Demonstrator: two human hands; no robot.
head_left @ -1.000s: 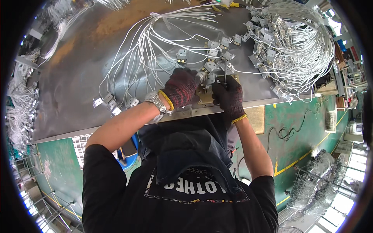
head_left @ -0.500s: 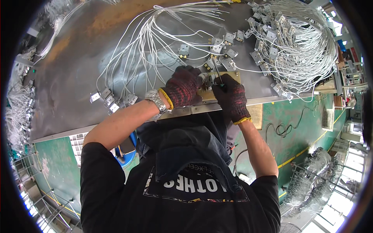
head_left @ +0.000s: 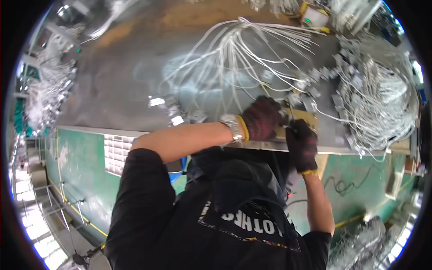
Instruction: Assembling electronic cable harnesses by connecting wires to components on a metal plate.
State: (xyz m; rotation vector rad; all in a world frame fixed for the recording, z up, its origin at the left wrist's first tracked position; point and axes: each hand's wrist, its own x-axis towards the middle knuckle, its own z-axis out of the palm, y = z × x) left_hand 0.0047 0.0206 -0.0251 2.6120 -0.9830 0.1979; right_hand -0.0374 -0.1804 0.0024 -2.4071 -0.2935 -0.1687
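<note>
"Where does the head view look from?"
"Close above the black shirt point(head_left: 180, 234), through the left head-worn fisheye."
"And facing?"
"Steeply down, with the bench point(head_left: 121, 76) ahead and green floor point(head_left: 81, 157) either side."

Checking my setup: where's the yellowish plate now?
Head view: the plate lies right of centre by the table's near edge, partly hidden by the right hand.

factory-type wkshop: metal worktop point(head_left: 112, 103) w/ bulk wire pile point(head_left: 387, 108), green painted flr point(head_left: 81, 166), yellow flr line point(head_left: 346, 221).
</note>
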